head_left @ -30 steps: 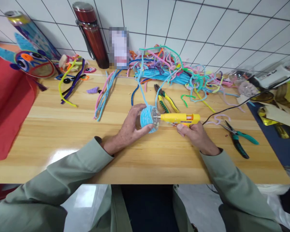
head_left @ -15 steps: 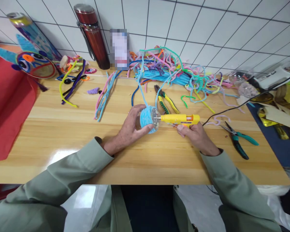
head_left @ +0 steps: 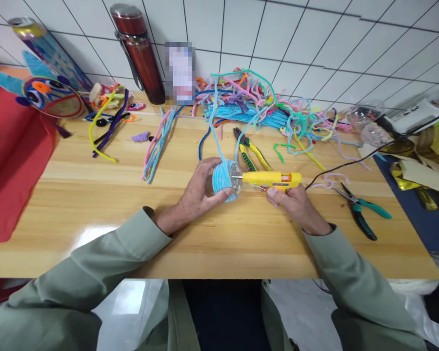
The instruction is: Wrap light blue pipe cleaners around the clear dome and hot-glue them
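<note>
Our left hand [head_left: 201,190] clasps the clear bottle [head_left: 236,170]; right of it, our right hand [head_left: 290,197] grips the yellow glue gun [head_left: 267,178]. Wrapping looks part-done: blue strands [head_left: 220,176] circle the bottle, its right end bare, two tails [head_left: 217,141] loose beyond it.

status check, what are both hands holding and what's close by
Left hand gripping clear container wrapped in light-blue strands. Right hand holding yellow glue gun, nozzle at container's clear end, contact unclear. Yellow-handled pliers lying just beyond.
</note>
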A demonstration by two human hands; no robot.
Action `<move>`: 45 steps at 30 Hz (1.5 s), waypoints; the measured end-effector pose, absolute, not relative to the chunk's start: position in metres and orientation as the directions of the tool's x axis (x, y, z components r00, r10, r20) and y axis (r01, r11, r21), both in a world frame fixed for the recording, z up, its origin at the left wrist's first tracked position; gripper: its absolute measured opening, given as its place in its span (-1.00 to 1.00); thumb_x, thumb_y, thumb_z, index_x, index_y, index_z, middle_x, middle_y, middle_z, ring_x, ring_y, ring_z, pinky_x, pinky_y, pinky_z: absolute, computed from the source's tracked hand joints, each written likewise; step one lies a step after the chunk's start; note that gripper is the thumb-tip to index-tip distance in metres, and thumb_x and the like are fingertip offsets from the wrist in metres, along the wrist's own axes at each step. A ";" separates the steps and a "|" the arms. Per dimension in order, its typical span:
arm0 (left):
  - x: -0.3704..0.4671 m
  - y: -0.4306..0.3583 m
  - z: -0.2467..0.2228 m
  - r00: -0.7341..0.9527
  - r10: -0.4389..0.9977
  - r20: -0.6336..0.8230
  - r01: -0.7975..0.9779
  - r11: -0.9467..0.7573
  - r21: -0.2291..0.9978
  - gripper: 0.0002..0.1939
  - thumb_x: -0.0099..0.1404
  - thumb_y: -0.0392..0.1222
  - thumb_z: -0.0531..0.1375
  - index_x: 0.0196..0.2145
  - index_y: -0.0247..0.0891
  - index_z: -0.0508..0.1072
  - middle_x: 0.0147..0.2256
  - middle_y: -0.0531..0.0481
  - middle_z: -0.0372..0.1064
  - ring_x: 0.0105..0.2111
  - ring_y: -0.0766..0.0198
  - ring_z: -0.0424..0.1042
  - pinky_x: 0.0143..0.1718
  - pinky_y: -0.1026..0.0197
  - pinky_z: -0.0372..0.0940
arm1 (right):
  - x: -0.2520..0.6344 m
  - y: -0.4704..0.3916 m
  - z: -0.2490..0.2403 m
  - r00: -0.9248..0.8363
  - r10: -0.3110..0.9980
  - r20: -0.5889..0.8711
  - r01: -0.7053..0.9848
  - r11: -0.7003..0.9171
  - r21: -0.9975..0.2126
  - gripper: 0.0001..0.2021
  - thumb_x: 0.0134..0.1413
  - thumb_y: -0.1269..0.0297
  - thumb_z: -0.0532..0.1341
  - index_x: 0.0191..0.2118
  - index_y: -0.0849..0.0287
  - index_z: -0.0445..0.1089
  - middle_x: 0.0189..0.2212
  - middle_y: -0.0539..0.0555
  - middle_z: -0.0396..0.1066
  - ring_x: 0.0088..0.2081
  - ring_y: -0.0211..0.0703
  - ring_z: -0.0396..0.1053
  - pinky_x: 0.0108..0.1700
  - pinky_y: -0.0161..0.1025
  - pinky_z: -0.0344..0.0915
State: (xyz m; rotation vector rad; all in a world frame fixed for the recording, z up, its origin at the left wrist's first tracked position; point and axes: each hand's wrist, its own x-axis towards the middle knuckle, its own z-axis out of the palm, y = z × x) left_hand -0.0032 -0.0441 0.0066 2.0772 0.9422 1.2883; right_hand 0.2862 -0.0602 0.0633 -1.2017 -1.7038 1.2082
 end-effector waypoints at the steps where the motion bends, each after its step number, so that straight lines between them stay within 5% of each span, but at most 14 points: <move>1: -0.003 -0.044 0.007 0.309 0.775 0.550 0.288 -0.628 0.723 -0.31 0.47 0.05 0.37 0.40 -0.10 0.22 0.28 -0.27 0.34 0.31 -0.08 0.41 0.35 -0.20 0.41 | 0.286 -0.060 0.063 -0.312 0.949 0.035 0.278 0.127 -0.952 -0.60 0.24 0.02 0.33 -0.54 0.09 0.31 -0.62 -0.07 0.26 -0.56 -0.27 0.20 -0.50 -0.25 0.18; 23: -0.003 -0.045 0.009 0.317 0.803 0.505 0.277 -0.588 0.760 -0.29 0.45 0.09 0.38 0.40 -0.10 0.23 0.33 -0.30 0.32 0.36 -0.11 0.38 0.33 -0.21 0.43 | 0.288 -0.056 0.051 -0.340 0.940 0.014 0.208 0.090 -0.974 -0.42 0.28 -0.27 0.34 -0.55 0.09 0.36 -0.67 -0.08 0.25 -0.58 -0.25 0.20 -0.41 -0.18 0.19; 34: -0.004 -0.047 0.014 0.335 0.800 0.497 0.297 -0.591 0.750 -0.32 0.47 0.07 0.36 0.40 -0.10 0.23 0.33 -0.30 0.31 0.38 -0.14 0.36 0.40 -0.28 0.36 | 0.285 -0.054 0.044 -0.336 0.942 -0.008 0.099 0.027 -0.995 -0.47 0.22 -0.32 0.40 -0.30 0.14 0.51 -0.64 -0.13 0.23 -0.60 -0.28 0.14 -0.51 -0.23 0.10; 45: -0.004 -0.046 0.014 0.348 0.782 0.517 0.313 -0.616 0.723 -0.30 0.46 0.04 0.38 0.40 -0.09 0.22 0.33 -0.30 0.33 0.38 -0.14 0.37 0.39 -0.28 0.38 | 0.286 -0.055 0.053 -0.358 0.934 -0.008 0.209 0.072 -0.975 -0.38 0.28 -0.30 0.34 -0.60 0.09 0.33 -0.68 -0.06 0.26 -0.56 -0.24 0.21 -0.35 -0.15 0.24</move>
